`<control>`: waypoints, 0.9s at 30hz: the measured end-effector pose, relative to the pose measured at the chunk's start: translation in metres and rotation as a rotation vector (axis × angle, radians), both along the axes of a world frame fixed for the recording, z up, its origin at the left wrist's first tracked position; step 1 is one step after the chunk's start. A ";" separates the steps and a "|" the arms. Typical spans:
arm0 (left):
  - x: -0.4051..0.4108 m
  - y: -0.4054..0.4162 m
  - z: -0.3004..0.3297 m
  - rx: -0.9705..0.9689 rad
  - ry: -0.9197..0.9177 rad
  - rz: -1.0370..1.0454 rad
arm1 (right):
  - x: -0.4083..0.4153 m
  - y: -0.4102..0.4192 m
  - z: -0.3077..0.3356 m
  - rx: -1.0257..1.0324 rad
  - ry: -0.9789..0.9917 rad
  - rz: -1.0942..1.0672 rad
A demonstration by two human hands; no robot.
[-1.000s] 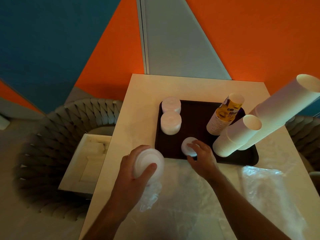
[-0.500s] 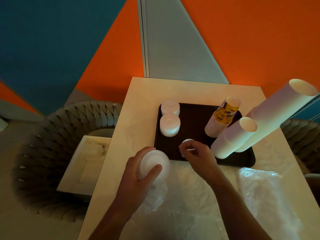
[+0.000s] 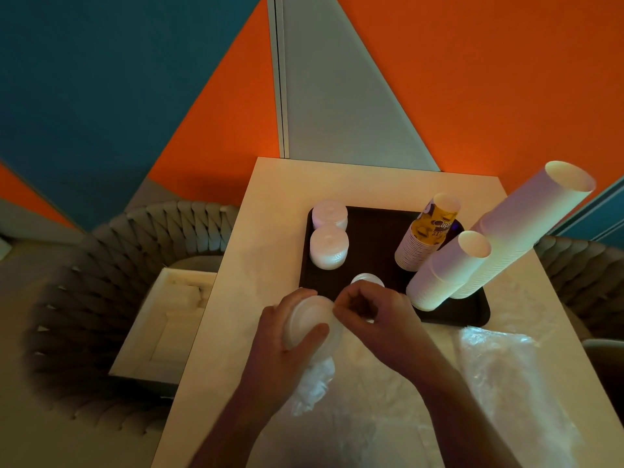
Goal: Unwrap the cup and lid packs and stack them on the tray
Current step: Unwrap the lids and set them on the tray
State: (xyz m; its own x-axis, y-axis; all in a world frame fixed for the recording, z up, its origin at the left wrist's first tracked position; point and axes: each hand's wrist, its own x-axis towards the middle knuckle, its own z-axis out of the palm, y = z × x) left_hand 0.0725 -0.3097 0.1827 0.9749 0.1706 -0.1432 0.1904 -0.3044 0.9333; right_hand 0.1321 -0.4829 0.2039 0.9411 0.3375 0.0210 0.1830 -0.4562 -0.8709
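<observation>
The left hand grips a stack of white plastic lids, half out of its clear wrap, just before the dark brown tray. The right hand pinches at the stack's edge. I think the next lids must be peeled off and set on the tray's 3 piles.

One dark tray on one table. Cup stacks on the tray: three, two plain white and one printed yellow. Lid stacks on the tray: three. One further lid stack is held. Hands: two. Loose plastic wrappers at the table's near edge: number unclear.
</observation>
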 end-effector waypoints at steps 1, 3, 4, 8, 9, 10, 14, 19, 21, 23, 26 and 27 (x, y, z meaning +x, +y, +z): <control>0.000 0.000 0.000 -0.001 0.001 -0.004 | -0.001 0.000 0.000 -0.009 -0.016 -0.001; -0.001 -0.001 0.001 -0.013 0.009 -0.003 | -0.001 0.000 0.000 -0.030 -0.036 -0.013; -0.001 -0.002 0.001 -0.022 0.006 -0.001 | -0.001 0.000 0.000 -0.026 -0.029 -0.027; 0.001 -0.003 0.001 -0.012 -0.015 -0.005 | 0.002 -0.002 -0.002 0.137 0.152 -0.125; 0.002 -0.003 0.001 -0.007 -0.019 -0.009 | 0.001 -0.002 -0.001 0.197 0.202 -0.135; 0.002 -0.003 0.001 -0.008 -0.024 -0.010 | 0.001 -0.002 0.000 0.250 0.245 -0.129; 0.003 -0.003 -0.002 -0.017 -0.019 -0.012 | -0.001 -0.002 0.000 0.303 0.369 -0.060; 0.004 0.000 -0.003 -0.030 -0.020 -0.032 | 0.001 -0.002 -0.006 0.354 0.388 -0.089; 0.003 0.004 -0.004 -0.046 -0.014 -0.043 | 0.004 -0.001 -0.012 0.493 0.455 -0.140; 0.002 0.007 -0.003 -0.080 -0.004 -0.050 | 0.012 -0.004 -0.020 0.605 0.511 -0.256; 0.001 0.011 -0.003 -0.103 0.001 -0.044 | 0.034 -0.014 -0.038 0.529 0.377 -0.433; 0.002 0.012 -0.002 -0.104 0.006 -0.038 | 0.042 -0.019 -0.045 0.421 0.276 -0.463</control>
State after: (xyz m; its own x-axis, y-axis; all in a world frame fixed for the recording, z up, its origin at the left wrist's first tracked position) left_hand 0.0743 -0.2972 0.1802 0.9795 0.1175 -0.1639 0.1860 -0.2133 0.9591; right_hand 0.1746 -0.5018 0.1589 0.9762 -0.0853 -0.1996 -0.2039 -0.0458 -0.9779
